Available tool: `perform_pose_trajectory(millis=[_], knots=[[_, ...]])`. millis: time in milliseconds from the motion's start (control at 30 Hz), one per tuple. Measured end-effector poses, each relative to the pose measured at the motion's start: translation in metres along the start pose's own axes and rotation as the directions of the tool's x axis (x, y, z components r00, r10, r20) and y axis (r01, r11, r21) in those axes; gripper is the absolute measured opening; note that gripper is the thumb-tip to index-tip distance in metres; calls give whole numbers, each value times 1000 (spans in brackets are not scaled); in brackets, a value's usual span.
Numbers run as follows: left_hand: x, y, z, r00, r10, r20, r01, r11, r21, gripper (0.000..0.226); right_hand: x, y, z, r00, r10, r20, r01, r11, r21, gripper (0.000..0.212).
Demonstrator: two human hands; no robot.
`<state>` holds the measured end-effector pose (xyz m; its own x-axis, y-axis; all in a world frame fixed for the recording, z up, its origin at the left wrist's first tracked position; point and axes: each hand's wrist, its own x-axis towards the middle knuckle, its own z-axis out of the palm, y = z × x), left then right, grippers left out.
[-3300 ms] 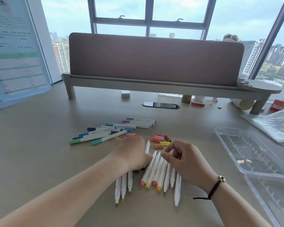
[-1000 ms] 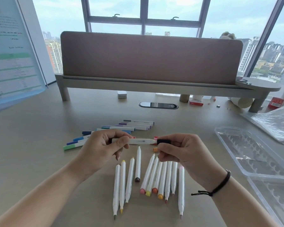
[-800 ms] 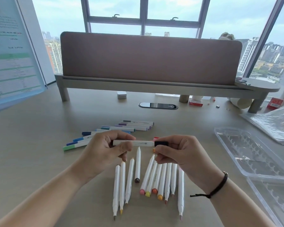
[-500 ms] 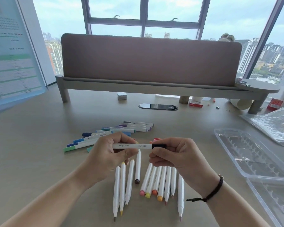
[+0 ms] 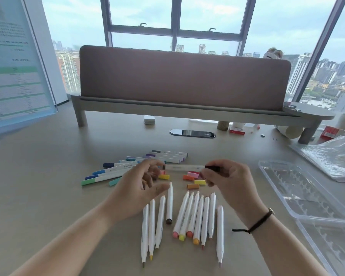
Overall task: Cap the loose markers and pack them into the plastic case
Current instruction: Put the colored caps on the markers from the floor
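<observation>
My right hand (image 5: 230, 179) pinches the black-capped end of a white marker (image 5: 184, 167), which lies level above the desk. My left hand (image 5: 142, 188) has come off the marker and hovers with loosely spread fingers, holding nothing. Below both hands, several uncapped white markers (image 5: 195, 218) lie in a row on the desk. Loose caps (image 5: 193, 181) in orange, yellow and pink lie between the hands. Several capped markers (image 5: 127, 168) in blues, greens and purples lie further back on the left. The clear plastic case (image 5: 299, 194) lies open at the right.
A raised shelf with a brown screen (image 5: 183, 80) crosses the back of the desk. A leaning printed board (image 5: 16, 72) stands at the far left. A plastic-wrapped packet (image 5: 331, 156) lies at the far right behind the case.
My left hand has let go of the marker and drawn back a little toward me. The right hand now holds the marker alone by its black cap.
</observation>
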<state>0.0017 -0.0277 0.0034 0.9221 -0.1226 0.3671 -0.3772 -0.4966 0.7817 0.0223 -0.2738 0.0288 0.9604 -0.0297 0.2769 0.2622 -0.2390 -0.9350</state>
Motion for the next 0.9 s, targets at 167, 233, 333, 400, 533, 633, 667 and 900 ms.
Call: perform_pose_trajectory(millis=[167,233,333,400,533,633,667,900], knots=[[5,-15,-9,984,36,-172,7,971,240,43,52,24,-25,974,52,-220,-112,956,-272,7],[5,-19,-9,981,46,-187,5,966,259,40,66,34,-21,985,64,-161,-124,911,-394,4],[4,-18,-8,987,49,-152,-4,960,281,41,79,45,-15,993,100,-54,-114,852,-511,9],[4,-19,-9,989,45,-144,1,954,299,40,83,52,-16,993,111,-40,-113,806,-582,9],[6,-19,-13,980,32,-197,29,953,302,32,78,57,-26,994,75,-85,-112,764,-635,21],[6,-17,-14,979,20,-205,44,952,304,30,60,43,-27,981,-8,-192,-99,835,-541,22],[6,-16,-13,979,17,-202,47,950,308,31,51,36,-25,978,-28,-205,-78,869,-489,19],[4,-12,-12,987,2,-161,49,949,310,12,-4,9,-5,995,-24,97,52,956,-289,12]])
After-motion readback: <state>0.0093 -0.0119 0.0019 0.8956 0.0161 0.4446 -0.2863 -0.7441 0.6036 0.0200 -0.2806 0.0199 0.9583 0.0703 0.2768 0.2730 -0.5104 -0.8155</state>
